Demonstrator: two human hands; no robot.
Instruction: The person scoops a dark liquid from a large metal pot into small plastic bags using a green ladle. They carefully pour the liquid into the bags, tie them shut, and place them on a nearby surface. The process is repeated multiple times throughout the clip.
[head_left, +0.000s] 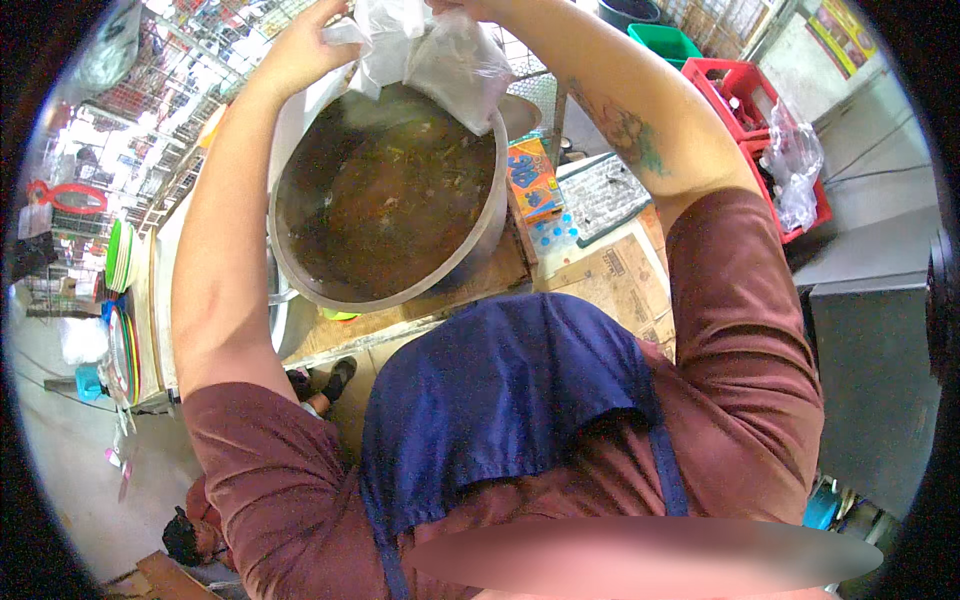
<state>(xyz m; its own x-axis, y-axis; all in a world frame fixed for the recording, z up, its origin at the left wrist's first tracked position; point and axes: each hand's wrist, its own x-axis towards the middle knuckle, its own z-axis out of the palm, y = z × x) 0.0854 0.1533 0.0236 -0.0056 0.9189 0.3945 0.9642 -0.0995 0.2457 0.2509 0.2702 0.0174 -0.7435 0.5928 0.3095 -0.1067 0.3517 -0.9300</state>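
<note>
Near the top edge my left hand (311, 45) grips the gathered side of a translucent plastic bag (457, 67). The upper part of my right hand (469, 6) is cut off by the frame's top; its fingers are at the bag's upper right. The bag hangs over the far rim of a large round metal pot (501, 187), its lower corner touching or just over the rim at the right. Brown, murky liquid (390, 210) with small floating bits fills much of the pot, and faint steam seems to rise at its far side.
Right of the pot lie an orange printed box (534, 180), flattened cardboard (615, 281) and a grey patterned board (604, 195). Red crates (739, 94) and a green bin (664, 43) stand farther right. Wire mesh and stacked plates (120, 255) are at left; another person (196, 529) is low at left.
</note>
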